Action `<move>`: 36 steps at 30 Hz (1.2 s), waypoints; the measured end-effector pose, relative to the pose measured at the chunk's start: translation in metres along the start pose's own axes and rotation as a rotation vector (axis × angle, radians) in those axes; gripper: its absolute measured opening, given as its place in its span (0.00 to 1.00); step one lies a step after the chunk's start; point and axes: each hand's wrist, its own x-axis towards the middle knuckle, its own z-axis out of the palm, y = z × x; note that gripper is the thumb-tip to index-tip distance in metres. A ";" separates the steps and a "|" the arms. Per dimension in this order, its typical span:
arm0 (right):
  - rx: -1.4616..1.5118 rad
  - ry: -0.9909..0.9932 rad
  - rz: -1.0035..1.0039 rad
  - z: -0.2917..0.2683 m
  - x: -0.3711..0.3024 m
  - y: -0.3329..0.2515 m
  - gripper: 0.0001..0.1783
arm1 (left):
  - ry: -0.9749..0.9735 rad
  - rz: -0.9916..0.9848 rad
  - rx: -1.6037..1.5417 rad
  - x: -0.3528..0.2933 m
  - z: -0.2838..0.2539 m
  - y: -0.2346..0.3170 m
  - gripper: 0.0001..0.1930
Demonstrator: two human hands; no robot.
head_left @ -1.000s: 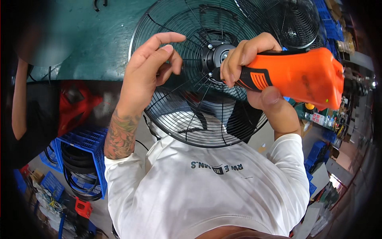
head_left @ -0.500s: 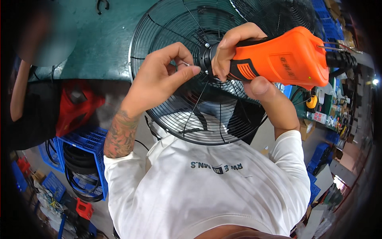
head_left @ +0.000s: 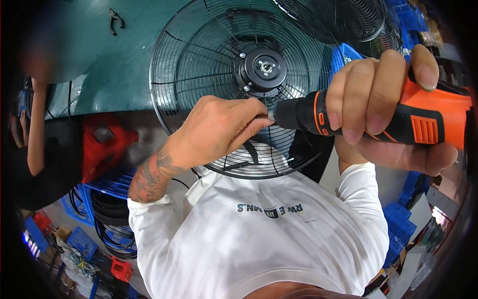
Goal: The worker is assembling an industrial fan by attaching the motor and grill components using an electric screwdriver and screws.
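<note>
My right hand (head_left: 383,104) is wrapped round an orange and black electric screwdriver (head_left: 423,124), held nearly level with its nose pointing left. At that nose my left hand (head_left: 219,127) pinches thumb and forefinger together. A bit of silver metal shows at the fingertips; most of it is hidden. Below both hands lies a round black wire fan guard (head_left: 167,89), with a black fan motor (head_left: 260,70) at its centre. Several silver screws sit around the motor's edge, and its shaft faces up.
Pliers (head_left: 115,22) lie on the green table (head_left: 119,65). Further wire guards (head_left: 366,20) stand at the far right. To the left are a person's arm (head_left: 37,129), a red stool-like object (head_left: 107,144) and a blue crate (head_left: 114,184) with black hoses or rings.
The screwdriver has come away from the motor, swinging right and toward me, its nose now pointing left. My left hand has moved right and nearer to me, to the tool's tip.
</note>
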 end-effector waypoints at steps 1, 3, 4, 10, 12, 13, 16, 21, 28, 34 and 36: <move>-0.041 0.022 0.055 0.002 -0.001 -0.003 0.40 | -0.009 0.001 0.001 0.002 0.001 0.000 0.05; -0.082 0.051 0.110 0.004 -0.002 -0.008 0.39 | 0.000 0.004 0.020 0.005 0.006 0.001 0.04; -0.069 0.059 0.144 0.005 -0.003 -0.011 0.39 | -0.005 0.004 0.020 0.006 0.008 0.001 0.04; 0.061 0.003 0.090 -0.007 -0.019 -0.001 0.40 | -0.035 0.000 0.084 0.008 0.016 0.001 0.04; 0.093 -0.008 0.069 -0.010 -0.028 0.003 0.40 | -0.042 0.034 0.151 0.011 0.019 0.001 0.07; 0.094 0.023 0.069 -0.011 -0.033 0.004 0.41 | -0.048 0.024 0.147 0.013 0.021 0.001 0.07; 0.079 0.114 0.063 -0.015 -0.049 0.007 0.43 | 0.034 0.132 0.171 0.018 0.022 0.004 0.10; -0.004 0.402 0.041 -0.029 -0.072 0.019 0.42 | 0.566 -0.538 -0.561 0.018 -0.001 -0.009 0.10; -0.142 0.577 0.165 -0.039 -0.081 0.049 0.38 | 0.678 -0.566 -1.050 0.011 -0.026 -0.042 0.13; -0.170 0.567 0.340 -0.025 -0.073 0.052 0.42 | 0.756 -0.545 -1.106 0.009 -0.027 -0.045 0.19; -0.185 0.410 0.279 -0.023 -0.073 0.057 0.45 | 0.802 -0.467 -1.104 0.007 -0.029 -0.048 0.22</move>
